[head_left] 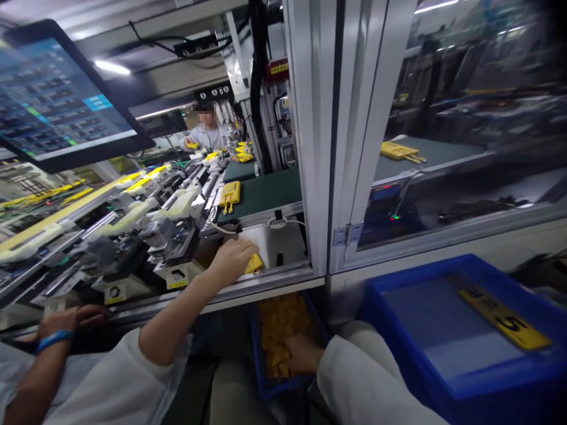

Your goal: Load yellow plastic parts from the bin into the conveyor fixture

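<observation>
My left hand (234,260) is over the metal plate at the workbench edge, its fingers curled over a flat yellow part (254,264). Part of that piece is hidden beneath the fingers. Lower down, my right hand (303,353) reaches into a blue bin (260,378) filled with small yellow pieces (283,319). Its fingertips are among the pieces and too dim to make out, so I cannot tell whether they grip one.
A co-worker's hand (66,321) with a blue wristband rests at the left. A yellow part with short leads (230,193) lies on the green conveyor (270,192). A large blue crate (398,330) stands right, near a metal post (312,136). A monitor (62,100) hangs upper left.
</observation>
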A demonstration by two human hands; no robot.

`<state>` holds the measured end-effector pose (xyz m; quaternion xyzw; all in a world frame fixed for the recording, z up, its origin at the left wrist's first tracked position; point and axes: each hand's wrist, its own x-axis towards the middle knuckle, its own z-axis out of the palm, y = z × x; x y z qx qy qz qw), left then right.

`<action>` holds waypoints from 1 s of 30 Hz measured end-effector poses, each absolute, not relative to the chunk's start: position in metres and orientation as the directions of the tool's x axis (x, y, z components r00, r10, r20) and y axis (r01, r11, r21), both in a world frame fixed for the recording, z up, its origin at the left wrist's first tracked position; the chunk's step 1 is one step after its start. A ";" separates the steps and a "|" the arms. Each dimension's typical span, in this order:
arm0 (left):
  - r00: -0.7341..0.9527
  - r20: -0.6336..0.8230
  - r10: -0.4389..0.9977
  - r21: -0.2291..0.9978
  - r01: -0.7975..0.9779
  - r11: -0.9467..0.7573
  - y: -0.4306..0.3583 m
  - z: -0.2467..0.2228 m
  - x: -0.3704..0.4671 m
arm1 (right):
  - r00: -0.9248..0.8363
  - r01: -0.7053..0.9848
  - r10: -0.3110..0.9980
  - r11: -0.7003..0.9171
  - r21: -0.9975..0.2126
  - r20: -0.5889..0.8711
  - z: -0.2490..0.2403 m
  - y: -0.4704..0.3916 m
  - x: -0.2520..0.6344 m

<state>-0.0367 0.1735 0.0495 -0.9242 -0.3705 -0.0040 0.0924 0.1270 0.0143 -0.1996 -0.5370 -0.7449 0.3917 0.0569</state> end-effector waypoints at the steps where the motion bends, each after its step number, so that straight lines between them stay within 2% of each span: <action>1: 0.731 0.181 0.658 -0.179 0.682 -0.709 0.177 0.065 -0.030 | -0.427 0.752 0.840 0.125 -0.647 -0.335 -0.200 0.014 0.128; 3: 0.637 0.340 0.692 -0.166 0.765 -0.622 0.194 0.095 -0.019 | -0.445 0.746 0.835 0.146 -0.649 -0.324 -0.202 0.013 0.129; 5: 0.407 0.389 0.827 -0.099 0.910 -0.402 0.220 0.120 -0.013 | -0.456 0.741 0.832 0.158 -0.653 -0.316 -0.206 0.012 0.129; 7: 0.220 0.232 0.948 -0.028 0.975 -0.220 0.246 0.137 -0.011 | -0.460 0.741 0.828 0.160 -0.652 -0.320 -0.213 0.011 0.128; 9: 0.168 0.061 0.984 -0.017 0.986 -0.167 0.263 0.145 -0.011 | -0.447 0.739 0.837 0.148 -0.658 -0.314 -0.219 0.012 0.126; 11: 0.243 0.028 0.970 -0.053 0.969 -0.242 0.265 0.144 -0.009 | -0.405 0.717 0.865 0.100 -0.690 -0.296 -0.223 0.014 0.126; 13: 0.410 0.124 0.903 -0.102 0.911 -0.400 0.253 0.137 -0.005 | -0.346 0.692 0.895 0.040 -0.721 -0.282 -0.223 0.017 0.127; 15: 0.566 0.280 0.776 -0.089 0.820 -0.566 0.228 0.125 -0.001 | -0.291 0.666 0.918 -0.009 -0.746 -0.271 -0.218 0.021 0.130; 16: 0.603 0.370 0.707 -0.045 0.772 -0.634 0.213 0.116 0.001 | -0.267 0.648 0.930 -0.021 -0.762 -0.253 -0.214 0.022 0.131; 18: 0.558 0.548 0.623 0.116 0.686 -0.718 0.175 0.097 0.003 | -0.219 0.586 0.958 -0.021 -0.810 -0.183 -0.206 0.023 0.135; 20: 0.421 0.677 0.604 0.308 0.584 -0.751 0.133 0.073 0.006 | -0.150 0.494 0.986 0.010 -0.869 -0.073 -0.197 0.022 0.139; 21: 0.298 0.700 0.649 0.432 0.547 -0.717 0.111 0.059 0.008 | -0.111 0.443 0.994 0.037 -0.896 -0.014 -0.192 0.020 0.143; 22: 0.130 0.676 0.725 0.589 0.495 -0.638 0.089 0.045 0.010 | -0.067 0.388 0.997 0.065 -0.920 0.042 -0.186 0.017 0.147; 23: -0.030 0.568 0.822 0.763 0.395 -0.512 0.069 0.030 0.012 | -0.015 0.331 0.996 0.090 -0.939 0.090 -0.179 0.013 0.152; 24: -0.116 0.391 0.913 0.905 0.229 -0.358 0.051 0.015 0.013 | 0.047 0.276 0.991 0.109 -0.955 0.127 -0.170 0.008 0.158; 25: -0.144 0.216 0.966 0.976 0.061 -0.209 0.035 0.001 0.014 | 0.116 0.230 0.982 0.121 -0.966 0.151 -0.159 0.003 0.165; 27: -0.106 -0.059 0.993 0.985 -0.168 0.040 0.011 -0.024 0.013 | 0.256 0.183 0.948 0.146 -0.972 0.190 -0.132 -0.006 0.179; 29: -0.030 -0.175 0.984 0.963 -0.214 0.164 -0.004 -0.041 0.010 | 0.270 0.211 0.920 0.230 -0.950 0.283 -0.102 -0.011 0.189; 30: 0.009 -0.193 0.981 0.964 -0.187 0.191 -0.009 -0.046 0.008 | 0.202 0.239 0.916 0.299 -0.924 0.348 -0.088 -0.012 0.191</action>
